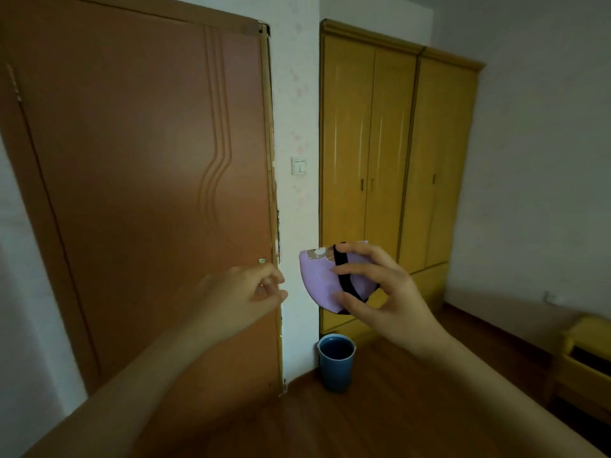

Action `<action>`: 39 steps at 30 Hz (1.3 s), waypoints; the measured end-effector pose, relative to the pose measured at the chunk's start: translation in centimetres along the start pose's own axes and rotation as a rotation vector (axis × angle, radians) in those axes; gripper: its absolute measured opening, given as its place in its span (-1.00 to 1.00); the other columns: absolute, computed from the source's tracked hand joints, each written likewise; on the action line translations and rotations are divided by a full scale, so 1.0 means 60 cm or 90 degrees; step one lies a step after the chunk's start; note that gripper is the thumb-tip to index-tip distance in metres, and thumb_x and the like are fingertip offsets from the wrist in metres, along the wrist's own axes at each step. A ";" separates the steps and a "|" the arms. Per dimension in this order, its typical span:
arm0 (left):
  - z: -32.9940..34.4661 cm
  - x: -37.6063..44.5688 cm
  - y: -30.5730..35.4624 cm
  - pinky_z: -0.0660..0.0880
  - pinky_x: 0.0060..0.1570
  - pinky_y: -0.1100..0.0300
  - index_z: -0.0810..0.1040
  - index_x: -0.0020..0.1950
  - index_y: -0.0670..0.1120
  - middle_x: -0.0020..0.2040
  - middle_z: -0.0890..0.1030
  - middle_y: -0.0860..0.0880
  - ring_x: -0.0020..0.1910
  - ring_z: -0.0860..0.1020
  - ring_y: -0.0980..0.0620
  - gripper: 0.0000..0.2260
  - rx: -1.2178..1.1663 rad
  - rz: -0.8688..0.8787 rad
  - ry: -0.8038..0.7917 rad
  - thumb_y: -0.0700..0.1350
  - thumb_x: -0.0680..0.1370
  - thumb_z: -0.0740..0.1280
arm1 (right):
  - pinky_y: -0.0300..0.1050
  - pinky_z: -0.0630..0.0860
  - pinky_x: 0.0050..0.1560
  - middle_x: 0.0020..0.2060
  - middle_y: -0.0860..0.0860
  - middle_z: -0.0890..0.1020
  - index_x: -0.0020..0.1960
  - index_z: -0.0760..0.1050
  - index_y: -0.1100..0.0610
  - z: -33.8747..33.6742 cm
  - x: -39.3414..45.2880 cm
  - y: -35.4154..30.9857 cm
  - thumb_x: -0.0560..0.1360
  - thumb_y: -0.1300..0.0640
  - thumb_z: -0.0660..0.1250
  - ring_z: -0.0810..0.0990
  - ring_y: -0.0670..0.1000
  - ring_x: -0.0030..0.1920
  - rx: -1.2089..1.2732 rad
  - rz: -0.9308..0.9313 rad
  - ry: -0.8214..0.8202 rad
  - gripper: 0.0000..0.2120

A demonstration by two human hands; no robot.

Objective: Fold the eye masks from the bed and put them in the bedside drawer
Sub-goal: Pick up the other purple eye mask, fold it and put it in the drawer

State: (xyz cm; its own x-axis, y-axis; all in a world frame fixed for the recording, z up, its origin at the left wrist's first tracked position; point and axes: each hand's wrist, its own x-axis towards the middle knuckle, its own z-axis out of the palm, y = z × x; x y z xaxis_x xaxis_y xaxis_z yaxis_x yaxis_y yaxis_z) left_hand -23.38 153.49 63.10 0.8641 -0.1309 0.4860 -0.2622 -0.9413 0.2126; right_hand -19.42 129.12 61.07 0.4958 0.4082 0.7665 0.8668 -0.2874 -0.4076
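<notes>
My right hand [380, 292] grips a folded lilac eye mask [319, 279] with a black strap across it, held up in the air at chest height. Its fingers curl over the mask's right half. My left hand [244, 292] hovers just left of the mask with fingers loosely curled, holding nothing and not touching the fabric. The yellow bedside cabinet [585, 355] shows at the right edge, with a dark open gap on its front. The bed is out of view.
A brown door [139, 180] fills the left. A yellow wardrobe [390, 160] stands behind the mask. A blue bin [335, 361] sits on the wooden floor by the wall corner. A light switch [298, 165] is on the wall.
</notes>
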 end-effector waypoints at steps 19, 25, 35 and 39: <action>0.275 0.397 0.068 0.45 -0.26 0.24 0.52 0.08 0.13 -0.13 0.56 0.22 -0.13 0.51 0.26 -0.79 -0.200 0.329 -0.127 0.17 0.53 0.25 | -0.30 0.42 0.25 0.28 -0.03 0.45 0.10 0.59 0.16 -0.112 0.026 0.228 0.42 0.24 0.44 0.41 -0.16 0.32 -0.310 0.220 0.110 -0.75; 0.378 0.504 0.151 0.29 -0.42 0.32 0.50 0.08 0.15 -0.20 0.48 0.30 -0.19 0.51 0.27 -0.80 -0.205 0.402 -0.116 0.18 0.54 0.22 | -0.38 0.42 0.20 0.28 -0.07 0.44 0.11 0.58 0.13 -0.192 0.006 0.353 0.42 0.23 0.45 0.39 -0.19 0.33 -0.349 0.256 0.128 -0.73; 0.553 0.727 0.280 0.30 -0.36 0.30 0.50 0.05 0.19 -0.20 0.52 0.29 -0.16 0.51 0.30 -0.85 -0.214 0.382 -0.127 0.16 0.52 0.26 | -0.24 0.45 0.26 0.28 -0.07 0.44 0.12 0.59 0.14 -0.339 0.015 0.615 0.42 0.24 0.44 0.40 -0.16 0.33 -0.340 0.279 0.128 -0.73; 0.621 0.799 0.335 0.25 -0.38 0.33 0.49 0.04 0.19 -0.16 0.55 0.24 -0.16 0.52 0.30 -0.86 -0.224 0.407 -0.144 0.16 0.52 0.27 | -0.21 0.46 0.26 0.28 -0.05 0.44 0.12 0.59 0.14 -0.398 0.011 0.702 0.42 0.23 0.44 0.40 -0.14 0.33 -0.340 0.293 0.130 -0.73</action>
State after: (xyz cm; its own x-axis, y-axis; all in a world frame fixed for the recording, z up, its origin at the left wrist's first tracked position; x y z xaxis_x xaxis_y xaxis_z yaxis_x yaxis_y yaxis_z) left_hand 28.78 116.73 59.11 0.5556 -0.7127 0.4283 -0.8294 -0.5115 0.2246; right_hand 16.15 96.57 56.27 0.7379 -0.0102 0.6748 0.4033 -0.7951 -0.4530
